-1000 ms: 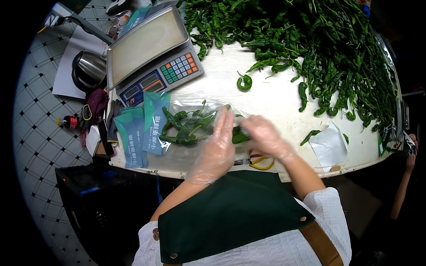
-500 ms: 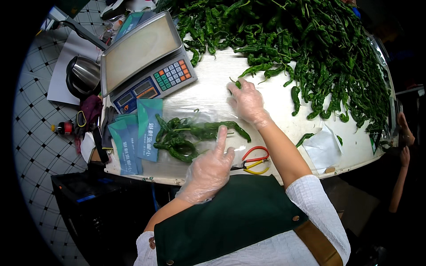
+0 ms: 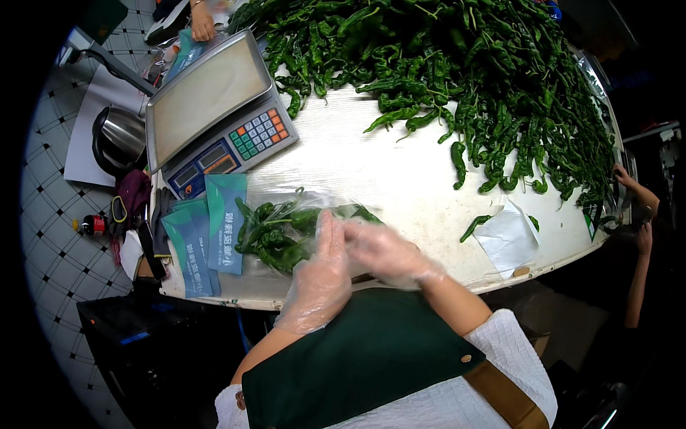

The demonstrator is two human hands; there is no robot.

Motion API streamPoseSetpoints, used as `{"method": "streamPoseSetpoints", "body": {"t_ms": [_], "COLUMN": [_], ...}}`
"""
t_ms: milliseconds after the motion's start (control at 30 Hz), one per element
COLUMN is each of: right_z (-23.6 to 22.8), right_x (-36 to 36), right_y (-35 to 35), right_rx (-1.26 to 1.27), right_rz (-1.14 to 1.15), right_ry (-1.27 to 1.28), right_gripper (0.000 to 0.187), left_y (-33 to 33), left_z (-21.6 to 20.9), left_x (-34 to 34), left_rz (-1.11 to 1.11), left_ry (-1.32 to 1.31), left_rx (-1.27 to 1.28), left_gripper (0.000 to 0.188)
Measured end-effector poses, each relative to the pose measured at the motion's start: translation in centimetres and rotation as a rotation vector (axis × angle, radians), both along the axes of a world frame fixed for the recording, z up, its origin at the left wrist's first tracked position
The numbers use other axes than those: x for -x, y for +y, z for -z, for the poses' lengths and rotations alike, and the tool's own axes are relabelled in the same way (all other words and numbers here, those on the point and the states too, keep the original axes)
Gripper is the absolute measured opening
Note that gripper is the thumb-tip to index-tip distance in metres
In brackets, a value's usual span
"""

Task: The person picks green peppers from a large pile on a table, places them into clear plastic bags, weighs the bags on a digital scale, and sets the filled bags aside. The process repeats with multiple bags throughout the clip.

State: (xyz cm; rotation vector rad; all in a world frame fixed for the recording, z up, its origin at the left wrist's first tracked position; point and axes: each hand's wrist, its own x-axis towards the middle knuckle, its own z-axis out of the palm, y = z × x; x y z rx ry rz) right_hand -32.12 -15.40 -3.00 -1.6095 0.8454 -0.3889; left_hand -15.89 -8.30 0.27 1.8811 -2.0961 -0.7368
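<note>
A clear plastic bag (image 3: 300, 198) of green peppers (image 3: 275, 232) lies at the table's near left. My left hand (image 3: 318, 282), in a clear thin glove, rests at the bag's right end with its fingers stretched out straight. Close beside those fingers is my right hand (image 3: 389, 252), gloved alike and smeared by motion; whether it holds anything is hidden. More peppers show just beyond the right hand's fingertips. Blue-green printed packets (image 3: 227, 229) lie left of the bag, overlapping one another.
A large heap of green peppers (image 3: 457, 71) covers the far side. A weighing scale (image 3: 214, 107) stands far left, with a kettle (image 3: 121, 136) beyond it. White paper (image 3: 509, 239) lies at right. Other people's hands show at the upper left (image 3: 203, 25) and right edge (image 3: 629, 179).
My right hand has come back from the pepper heap to my left hand at the bag. The red-and-yellow-handled pliers are now mostly covered. Another person's hand has appeared at the upper left.
</note>
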Motion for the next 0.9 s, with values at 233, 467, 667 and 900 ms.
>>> {"method": "streamPoseSetpoints", "body": {"t_ms": [233, 467, 667, 900], "right_z": [3.4, 5.9, 5.2, 3.2], "right_x": [1.7, 1.7, 10.4, 12.3], "right_y": [-15.9, -14.9, -7.2, -6.8], "right_rx": [0.749, 0.795, 0.793, 0.634], "right_rz": [0.483, 0.329, 0.026, 0.759], "right_ry": [0.874, 0.816, 0.699, 0.49], "right_gripper": [0.058, 0.045, 0.044, 0.026], "left_y": [-0.5, -0.3, -0.8, -0.4], "left_z": [0.4, 1.4, 0.9, 1.9], "left_x": [0.3, -0.5, 0.2, -0.3], "left_rz": [0.08, 0.044, 0.042, 0.056], "left_ry": [-0.039, -0.003, 0.022, 0.049], "left_rx": [-0.02, 0.028, -0.044, 0.006], "left_gripper": [0.066, 0.066, 0.067, 0.067]}}
